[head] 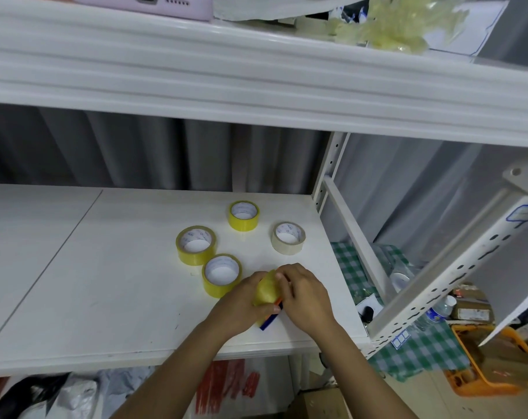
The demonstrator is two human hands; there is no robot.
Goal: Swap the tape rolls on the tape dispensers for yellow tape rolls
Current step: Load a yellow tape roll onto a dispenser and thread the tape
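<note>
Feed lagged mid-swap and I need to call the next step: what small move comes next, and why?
Probably press the yellow roll fully onto the dispenser. Both hands are on it: the left hand grips roll and dispenser, the right hand pinches at the roll's top, so seating looks unfinished. Whether it is already seated is hidden.

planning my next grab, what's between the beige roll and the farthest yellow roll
Nothing: in the head view, bare white shelf separates the beige roll from the farthest yellow roll.
</note>
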